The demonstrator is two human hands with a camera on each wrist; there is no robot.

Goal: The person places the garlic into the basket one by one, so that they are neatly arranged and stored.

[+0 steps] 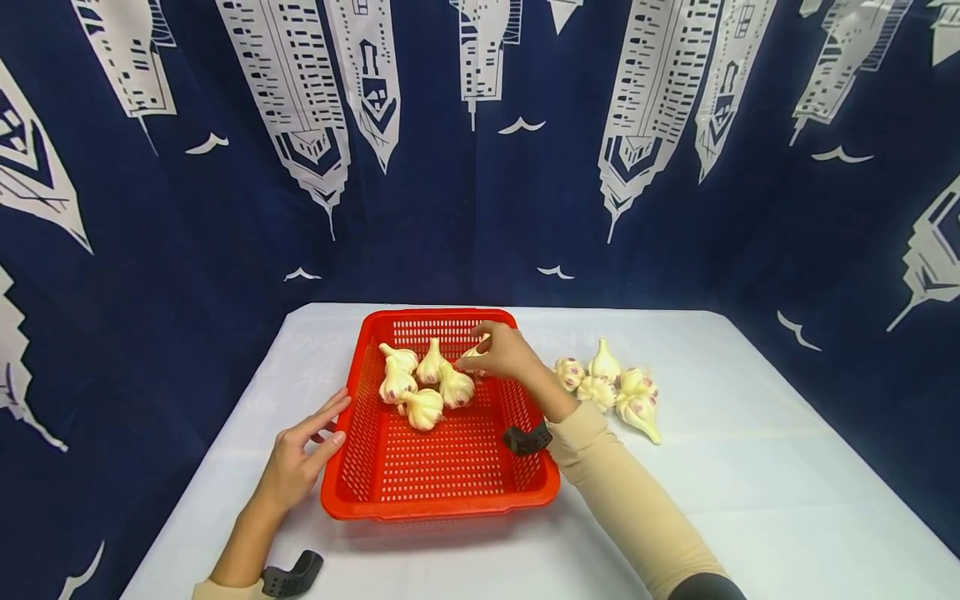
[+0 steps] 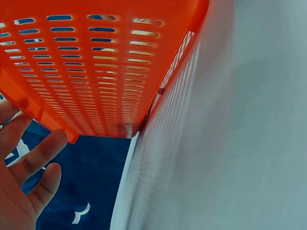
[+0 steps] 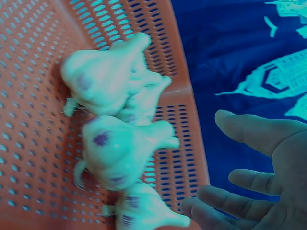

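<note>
In the head view, several garlic bulbs (image 1: 423, 409) with purple marks lie in a red perforated plastic basket (image 1: 442, 505), grouped toward its far half. My right hand (image 1: 504, 352) is over the basket's far right part, its fingertips by a garlic bulb (image 1: 474, 360) that they partly hide. Seen from the right wrist, the right hand (image 3: 254, 177) has thumb and fingers spread with nothing between them, beside garlic bulbs (image 3: 122, 151). My left hand (image 1: 294, 458) rests its extended fingers at the basket's left rim; the left wrist view shows those fingers (image 2: 41, 155) spread beside the basket wall.
Another group of garlic bulbs (image 1: 600, 388) lies on the white tabletop (image 1: 750, 467), right of the basket and beyond my right forearm. A dark blue curtain (image 1: 480, 208) with white building prints stands behind the table. Each wrist wears a black band (image 1: 292, 575).
</note>
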